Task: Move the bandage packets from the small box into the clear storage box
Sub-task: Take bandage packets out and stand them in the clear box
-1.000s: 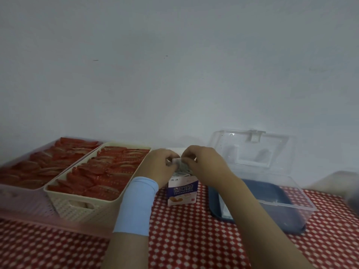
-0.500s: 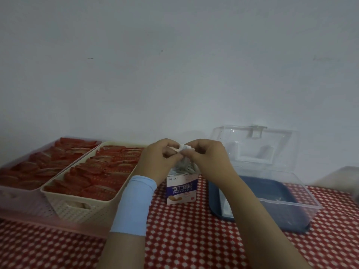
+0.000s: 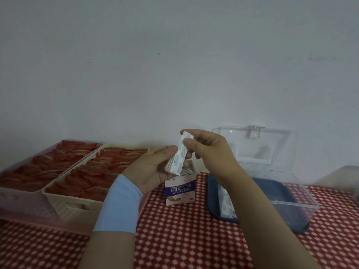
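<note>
A small white and purple bandage box (image 3: 179,190) stands open on the checked cloth at the centre. Just above it, my right hand (image 3: 208,151) pinches the top of a stack of white and blue bandage packets (image 3: 178,158). My left hand (image 3: 151,169) holds the lower end of that stack, palm turned toward it. To the right sits the clear storage box (image 3: 295,193) with a blue base and its lid raised against the wall. More packets (image 3: 226,204) lie inside it at its left end, partly hidden by my right forearm.
A cream basket (image 3: 64,200) and a pink tray (image 3: 17,202), both filled with red packets, stand at the left. A red and white checked cloth (image 3: 184,239) covers the table. A plain wall rises close behind. A blurred pale object (image 3: 347,177) sits at the right edge.
Both hands have lifted the stack of packets up out of the small box. The stack now shows clearly between them, and my left palm has turned open toward it.
</note>
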Demonstrator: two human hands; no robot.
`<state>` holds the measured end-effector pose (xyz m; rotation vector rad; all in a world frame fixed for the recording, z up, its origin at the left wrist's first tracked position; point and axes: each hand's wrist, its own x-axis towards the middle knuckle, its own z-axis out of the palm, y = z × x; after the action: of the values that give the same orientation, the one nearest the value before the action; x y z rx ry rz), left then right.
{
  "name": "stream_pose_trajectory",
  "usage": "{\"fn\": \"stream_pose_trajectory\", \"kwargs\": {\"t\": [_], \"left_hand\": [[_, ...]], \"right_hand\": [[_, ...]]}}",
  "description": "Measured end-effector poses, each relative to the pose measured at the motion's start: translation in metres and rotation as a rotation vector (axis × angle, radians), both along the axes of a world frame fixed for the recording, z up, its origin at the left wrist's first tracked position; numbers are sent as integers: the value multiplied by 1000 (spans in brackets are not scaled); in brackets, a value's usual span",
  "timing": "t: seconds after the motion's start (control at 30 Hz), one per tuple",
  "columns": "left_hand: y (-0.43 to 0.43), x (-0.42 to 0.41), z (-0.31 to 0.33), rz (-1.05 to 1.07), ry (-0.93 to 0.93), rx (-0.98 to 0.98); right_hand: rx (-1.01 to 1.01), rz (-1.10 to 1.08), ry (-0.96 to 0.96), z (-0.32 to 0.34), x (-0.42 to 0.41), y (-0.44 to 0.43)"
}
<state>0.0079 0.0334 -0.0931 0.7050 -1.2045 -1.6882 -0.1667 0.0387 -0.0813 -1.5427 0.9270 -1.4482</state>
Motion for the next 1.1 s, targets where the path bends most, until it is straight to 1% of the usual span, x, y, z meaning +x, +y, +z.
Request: {"fn": "stream_pose_trajectory", "kwargs": {"t": [0.17, 0.23, 0.3, 0.4, 0.43, 0.5, 0.57, 0.63, 0.77, 0.83, 0.93, 0.97, 1.0, 1.07, 1.1], "left_hand": [[-3, 1, -5, -32, 79, 51], [-2, 1, -5, -31, 80, 48], [-4, 2, -6, -1, 58, 58], [-8, 4, -6, 16, 73, 74], [-10, 5, -7, 20, 88, 72], [-11, 4, -7, 24, 105, 68], [-10, 2, -6, 24, 106, 65], [-7, -2, -4, 21, 83, 53], [-6, -6, -4, 8, 107, 42], [-5, -8, -5, -8, 112, 39], [-1, -10, -3, -30, 118, 29], [-1, -10, -3, -32, 117, 28], [0, -11, -2, -34, 111, 19], [2, -13, -1, -48, 112, 19], [3, -16, -1, -67, 118, 30]], "right_hand": [[31, 57, 9, -2, 6, 2], [37, 84, 7, -2, 7, 2], [37, 72, 54, -1, 8, 3], [-36, -78, 281, 2, 6, 5], [-61, -91, 334, 4, 5, 7], [-108, -35, 447, 7, 3, 12], [-174, 5, 615, 6, 5, 15], [-239, 6, 687, 3, 8, 14], [-340, -73, 665, -1, 11, 12], [-360, -78, 668, -2, 10, 12], [-254, -2, 644, 0, 5, 19], [-194, 28, 597, 1, 2, 20], [-142, 48, 504, 3, -1, 22], [-38, 45, 260, 7, -7, 24], [13, 16, 185, 9, -12, 22]]}}
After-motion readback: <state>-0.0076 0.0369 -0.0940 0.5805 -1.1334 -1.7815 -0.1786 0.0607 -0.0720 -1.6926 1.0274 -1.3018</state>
